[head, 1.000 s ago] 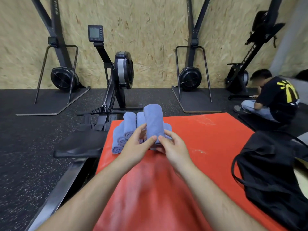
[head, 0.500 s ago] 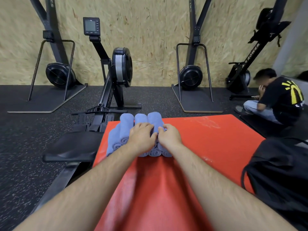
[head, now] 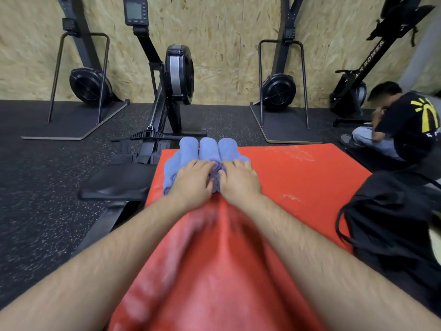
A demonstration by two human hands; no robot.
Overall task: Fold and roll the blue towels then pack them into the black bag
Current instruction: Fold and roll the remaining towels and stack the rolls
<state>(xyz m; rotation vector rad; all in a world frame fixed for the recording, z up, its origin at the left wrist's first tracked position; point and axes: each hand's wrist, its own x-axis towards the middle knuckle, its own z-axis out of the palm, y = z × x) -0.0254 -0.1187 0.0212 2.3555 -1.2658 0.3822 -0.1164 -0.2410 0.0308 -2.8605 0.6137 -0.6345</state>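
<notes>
Several rolled blue towels (head: 208, 149) lie side by side in a stack near the far left corner of the red mat (head: 298, 177). Both hands sit on the near ends of the rolls. My left hand (head: 193, 181) covers the left rolls, and my right hand (head: 238, 180) covers the right ones. The fingers of both hands curl down into the towel between them, where the fingertips almost meet. The near ends of the rolls are hidden under my hands. The black bag (head: 393, 218) lies on the right edge of the mat, apart from both hands.
A black rowing machine (head: 176, 75) stands just beyond the mat, its seat (head: 119, 185) close to the mat's left edge. More machines lean against the wooden wall. A person in a black shirt (head: 405, 125) sits on the floor at the far right.
A second ago both hands held one roll above the stack. They lowered it onto the other rolls and now lie on top of the stack.
</notes>
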